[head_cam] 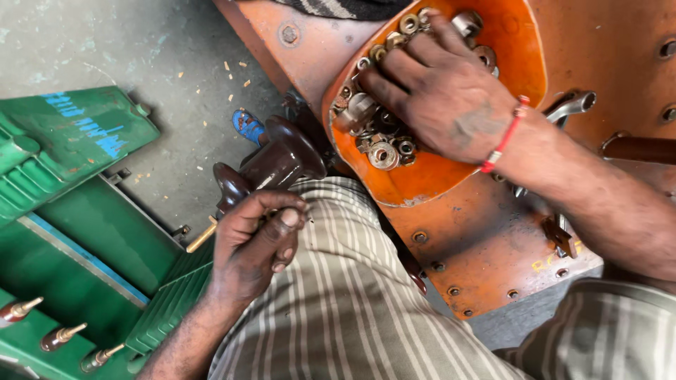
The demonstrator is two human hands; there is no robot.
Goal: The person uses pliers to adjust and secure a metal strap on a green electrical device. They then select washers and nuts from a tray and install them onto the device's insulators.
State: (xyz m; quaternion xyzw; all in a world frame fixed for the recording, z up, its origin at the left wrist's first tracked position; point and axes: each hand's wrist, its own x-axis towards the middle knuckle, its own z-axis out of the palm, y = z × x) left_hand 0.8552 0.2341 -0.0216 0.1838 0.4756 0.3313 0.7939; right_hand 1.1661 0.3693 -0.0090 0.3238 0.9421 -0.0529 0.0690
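Looking down, I see my left hand (255,243) closed around the stem of a glossy brown ribbed ceramic insulator (271,165), held above my striped lap beside the green finned metal tank (77,211). My right hand (440,88) lies spread, fingers loosely curled, over the mixed steel nuts and washers (384,151) in the orange curved metal tray (517,53); whether it grips one I cannot tell.

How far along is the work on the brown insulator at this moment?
Done: three small insulators with brass studs already stand on the green tank. In hand: the left hand holds a brown insulator with a brass stud sticking out of its end, while the right hand digs among nuts and washers in an orange tray. Left: no nut or washer can be seen on that stud yet.
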